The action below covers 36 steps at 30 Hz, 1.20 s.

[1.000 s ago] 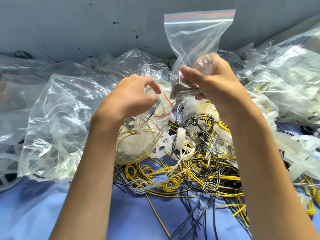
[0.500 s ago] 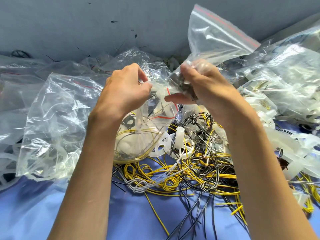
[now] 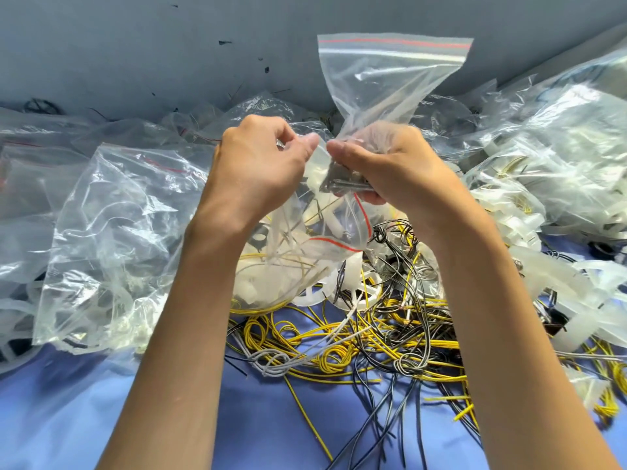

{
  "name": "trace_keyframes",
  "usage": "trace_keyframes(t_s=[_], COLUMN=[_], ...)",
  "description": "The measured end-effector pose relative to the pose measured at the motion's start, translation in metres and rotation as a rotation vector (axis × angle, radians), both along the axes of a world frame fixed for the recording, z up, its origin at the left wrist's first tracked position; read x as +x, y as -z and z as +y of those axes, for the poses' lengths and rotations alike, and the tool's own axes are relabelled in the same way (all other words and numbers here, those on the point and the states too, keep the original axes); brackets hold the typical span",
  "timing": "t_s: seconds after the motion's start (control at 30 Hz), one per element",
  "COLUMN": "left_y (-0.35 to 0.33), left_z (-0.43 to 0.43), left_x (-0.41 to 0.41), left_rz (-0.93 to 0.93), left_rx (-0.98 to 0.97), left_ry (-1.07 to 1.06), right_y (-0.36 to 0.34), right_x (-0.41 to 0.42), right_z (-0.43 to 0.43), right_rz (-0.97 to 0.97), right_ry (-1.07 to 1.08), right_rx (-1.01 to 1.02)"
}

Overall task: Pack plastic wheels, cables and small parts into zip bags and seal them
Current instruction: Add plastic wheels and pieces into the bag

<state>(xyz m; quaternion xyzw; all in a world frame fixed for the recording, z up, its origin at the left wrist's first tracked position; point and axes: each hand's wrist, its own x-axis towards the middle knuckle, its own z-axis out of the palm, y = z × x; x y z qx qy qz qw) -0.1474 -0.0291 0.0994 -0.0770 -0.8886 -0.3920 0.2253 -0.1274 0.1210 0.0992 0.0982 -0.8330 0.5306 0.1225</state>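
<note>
Two bags: our left hand [image 3: 258,164] pinches the wheel bag [image 3: 281,266] at its lip, seemingly holding it open; fingers [image 3: 342,151] of our right hand [image 3: 400,164] clasp the small parts bag [image 3: 390,79].

a small clear zip bag [image 3: 390,79] with a red strip stands upright, its bottom bunched round grey metal parts [image 3: 346,188]. below it a larger zip bag [image 3: 288,239] holding white wheels [image 3: 254,286] lies beside tangled yellow and black cables [image 3: 356,347].
</note>
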Motion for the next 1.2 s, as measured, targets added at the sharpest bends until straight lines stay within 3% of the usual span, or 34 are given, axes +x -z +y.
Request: trace_keyframes(t_s=[0.07, 0.17, 0.3, 0.5, 0.7, 0.73, 0.83, 0.9, 1.0, 1.2], left_y=[-0.001, -0.004, -0.011, -0.022, -0.032, -0.034, -0.036, -0.036, -0.036, -0.034], left_z=[0.000, 0.001, 0.002, 0.007, 0.006, 0.005, 0.002, 0.001, 0.001, 0.003], left_x=[0.000, 0.000, 0.006, 0.022, 0.032, 0.033, 0.036, 0.036, 0.037, 0.031], left_rz=[0.007, -0.042, -0.128, -0.240, -0.237, -0.223, -0.176, -0.166, -0.161, -0.147], left_rx=[0.042, 0.111, 0.193, 0.287, 0.382, 0.400, 0.411, 0.409, 0.430, 0.501], left_ry=[0.005, 0.014, 0.096, 0.288, 0.382, 0.398, 0.416, 0.418, 0.419, 0.383], right_y=[-0.002, -0.006, -0.002, 0.011, 0.000, -0.001, -0.007, -0.007, -0.003, -0.004], right_x=[0.002, 0.011, 0.013, 0.002, 0.022, 0.023, 0.027, 0.025, 0.023, 0.017], right_z=[0.002, -0.001, -0.005, -0.001, -0.005, -0.004, -0.003, -0.005, -0.007, -0.005], right_rz=[-0.038, -0.123, -0.125, -0.195, -0.142, -0.141, -0.239, -0.237, -0.171, -0.122], right_ry=[-0.007, -0.193, -0.314, -0.070, -0.196, -0.196, -0.198, -0.207, -0.159, -0.298], right_rx=[0.009, -0.039, 0.087, 0.510, 0.186, 0.247, 0.709, 0.820, 0.690, 0.014])
